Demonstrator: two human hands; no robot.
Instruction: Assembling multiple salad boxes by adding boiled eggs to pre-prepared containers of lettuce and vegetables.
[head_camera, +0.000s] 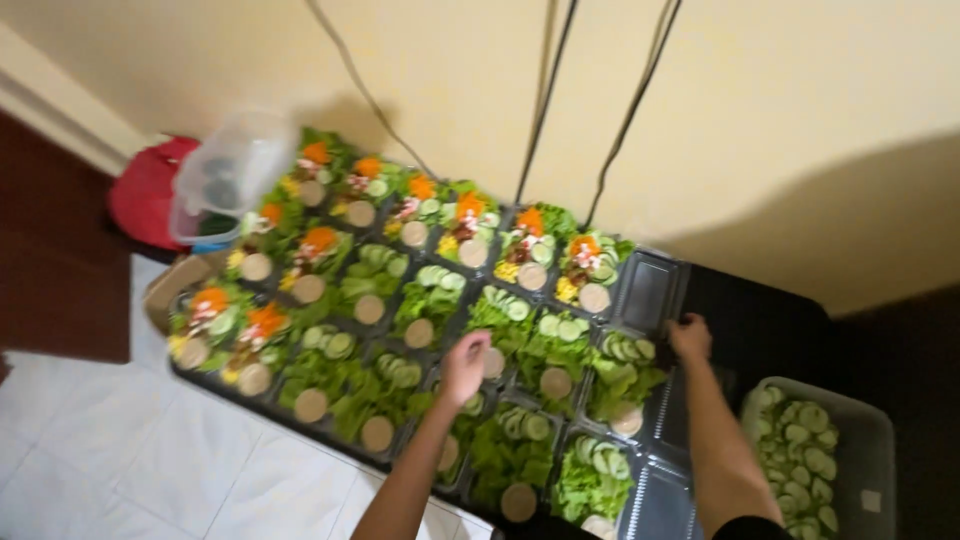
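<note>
Cream wall (780, 120) rises behind a dark bench (760, 320), with black cables (545, 100) hanging down it and white floor tiles (120, 450) below at the left. Rows of black salad trays (430, 300) cover the bench, each lined with lettuce and holding a small round sauce cup; those toward the far left corner also carry orange and pink toppings, while the nearer ones have only cucumber slices.

Left hand (465, 365) hangs over a tray in the near rows, fingers curled downward and touching the salad; whether it grips anything I cannot tell, since the picture is blurred. Right hand (690, 337) rests at the right edge of the tray block, fingers bent onto the rim where an open lid (650, 290) stands up; a firm grasp cannot be made out.

Beside the bench's right end, just right of the right forearm, sits a clear tub (820, 455) of cucumber slices. Off the far left corner, a clear plastic container (225, 180) lies against a red thing (145, 195).
</note>
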